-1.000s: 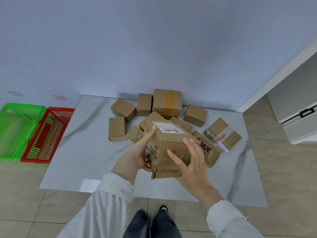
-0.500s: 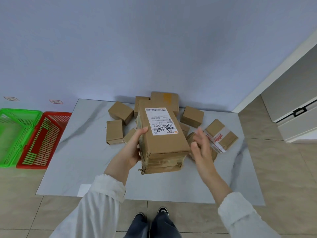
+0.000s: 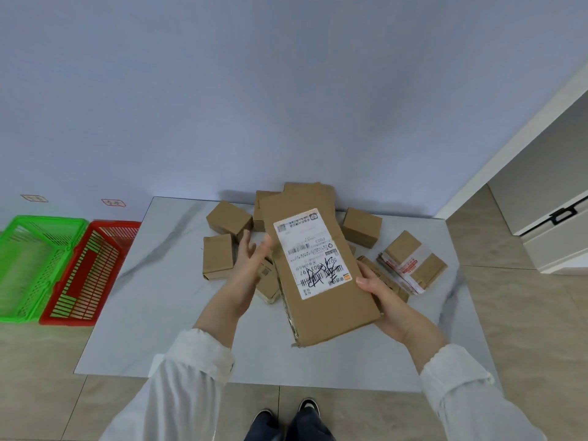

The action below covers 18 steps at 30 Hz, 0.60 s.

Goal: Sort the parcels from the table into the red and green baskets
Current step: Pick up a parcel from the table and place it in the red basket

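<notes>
While I held the labelled cardboard parcel [image 3: 321,268] above the table [image 3: 152,300], my right hand [image 3: 386,300] gripped its near right edge; my left hand [image 3: 251,259] stayed open beside it. It seemed light, rigid, best supported underneath.

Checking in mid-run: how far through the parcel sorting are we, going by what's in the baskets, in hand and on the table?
Nothing sorted yet: the green basket and red basket both look empty. In hand: the right hand holds up a long labelled parcel, label facing the camera; the left hand is open beside it. Left: the other parcels, including a tape-wrapped parcel, lie on the marble table.
</notes>
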Available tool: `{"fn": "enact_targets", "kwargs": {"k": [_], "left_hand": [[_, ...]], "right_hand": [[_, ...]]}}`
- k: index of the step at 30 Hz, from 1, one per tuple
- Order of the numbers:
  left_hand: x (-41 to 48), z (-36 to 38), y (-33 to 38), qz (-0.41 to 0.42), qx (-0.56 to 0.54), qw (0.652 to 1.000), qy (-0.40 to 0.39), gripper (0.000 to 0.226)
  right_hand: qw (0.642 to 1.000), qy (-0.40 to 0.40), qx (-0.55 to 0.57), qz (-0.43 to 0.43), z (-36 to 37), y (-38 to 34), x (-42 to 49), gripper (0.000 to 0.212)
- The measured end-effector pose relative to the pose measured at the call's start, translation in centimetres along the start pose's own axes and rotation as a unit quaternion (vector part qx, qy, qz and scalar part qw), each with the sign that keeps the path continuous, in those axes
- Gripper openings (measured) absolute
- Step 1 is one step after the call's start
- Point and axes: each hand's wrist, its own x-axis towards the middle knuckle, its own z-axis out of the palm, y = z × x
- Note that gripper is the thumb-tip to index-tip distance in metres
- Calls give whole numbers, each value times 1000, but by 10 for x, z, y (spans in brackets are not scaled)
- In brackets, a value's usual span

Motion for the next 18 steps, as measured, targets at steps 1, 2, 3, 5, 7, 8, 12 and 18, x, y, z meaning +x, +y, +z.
{"fn": "enact_targets", "kwargs": {"k": [1,2,3,5,7,8,12,18], "left_hand": [[2,-4,11,20,25,999,35,115],[3,-9,23,36,61,996,49,113],[5,-15,34,45,104,993,40,110],[8,-29,52,17,169,985,-30,108],[5,-39,63,-56,180,975,-122,107],[2,-41,66,-89,175,968,-157,102],[-1,-40,53,-174,210,947,-170,102],[-9,-41,37,-138,118,976,-117,98]], "right_hand": [[1000,-15,-22,7,-3,-4,-3,87],[999,-30,-41,16,-7,-6,-5,90],[997,-48,-55,25,-11,-8,-8,95],[993,-92,-69,41,-15,-13,-14,102],[987,-126,-74,59,-18,-17,-19,108],[985,-138,-75,69,-18,-18,-20,110],[974,-176,-106,92,-15,-24,-22,111],[987,-67,-145,24,-22,-29,-16,78]]}}
